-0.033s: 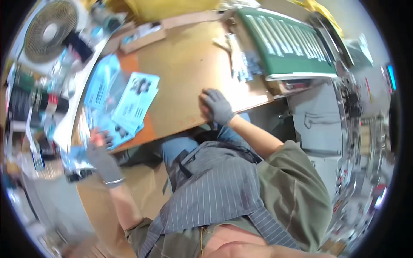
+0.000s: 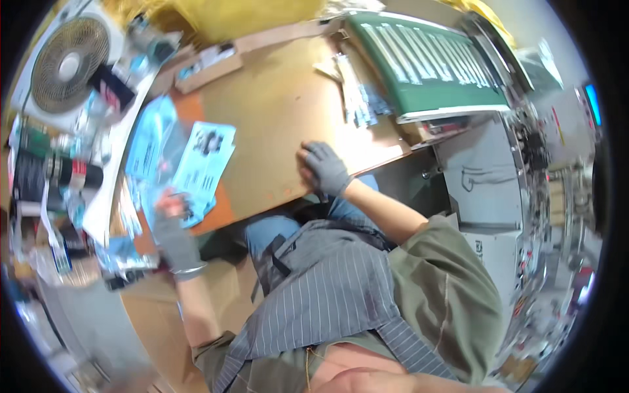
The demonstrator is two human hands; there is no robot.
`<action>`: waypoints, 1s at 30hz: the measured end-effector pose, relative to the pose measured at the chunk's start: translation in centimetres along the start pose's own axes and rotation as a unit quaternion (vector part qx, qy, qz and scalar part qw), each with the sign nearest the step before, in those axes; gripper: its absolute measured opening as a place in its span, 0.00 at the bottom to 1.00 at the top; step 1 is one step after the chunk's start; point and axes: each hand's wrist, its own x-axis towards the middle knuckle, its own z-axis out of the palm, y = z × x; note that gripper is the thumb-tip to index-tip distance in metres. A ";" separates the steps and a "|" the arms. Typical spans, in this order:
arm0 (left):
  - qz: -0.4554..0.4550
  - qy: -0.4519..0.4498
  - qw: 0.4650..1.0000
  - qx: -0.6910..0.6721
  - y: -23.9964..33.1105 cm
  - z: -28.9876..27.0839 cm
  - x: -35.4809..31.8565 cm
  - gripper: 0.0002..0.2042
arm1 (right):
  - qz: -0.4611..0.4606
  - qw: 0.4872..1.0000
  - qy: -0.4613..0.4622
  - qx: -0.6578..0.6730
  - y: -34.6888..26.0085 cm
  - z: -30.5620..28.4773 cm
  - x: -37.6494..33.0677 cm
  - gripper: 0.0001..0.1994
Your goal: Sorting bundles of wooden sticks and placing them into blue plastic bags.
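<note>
My right hand (image 2: pixel 324 168), in a grey glove, lies flat on the wooden tabletop (image 2: pixel 275 111) close to its front edge and holds nothing. My left hand (image 2: pixel 173 229), also in a grey glove with reddish fingertips, reaches to the left part of the table. Its fingers rest at the lower edge of a pile of light-blue printed packets (image 2: pixel 200 160). The hand is blurred, so I cannot tell whether it grips a packet. Both forearms are bare below olive sleeves, and a striped grey apron covers my front.
A green tray of long white pieces (image 2: pixel 426 65) stands at the table's back right, with loose clear bags (image 2: pixel 357 98) beside it. A white fan (image 2: pixel 65 65) and cluttered small items sit at the left. A cardboard strip (image 2: pixel 209 69) lies at the back. A grey cabinet (image 2: pixel 485 190) stands right.
</note>
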 end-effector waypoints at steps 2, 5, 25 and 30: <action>0.186 -0.138 0.923 0.307 -0.2 9.0 0.4 0.14 | 0.057 0.997 -0.001 0.050 0.0 -2.2 0.4 0.25; 0.177 -0.212 0.911 0.306 -6.4 18.0 1.6 0.17 | 0.107 0.991 0.077 0.010 2.1 -5.0 3.7 0.34; 0.343 -0.151 0.817 0.439 -14.8 26.2 10.1 0.25 | 0.352 0.870 0.172 0.300 12.3 -2.6 5.0 0.21; 0.193 -0.164 0.890 0.379 -12.2 25.6 9.1 0.32 | 0.159 0.978 0.103 0.086 8.0 -5.9 -3.0 0.17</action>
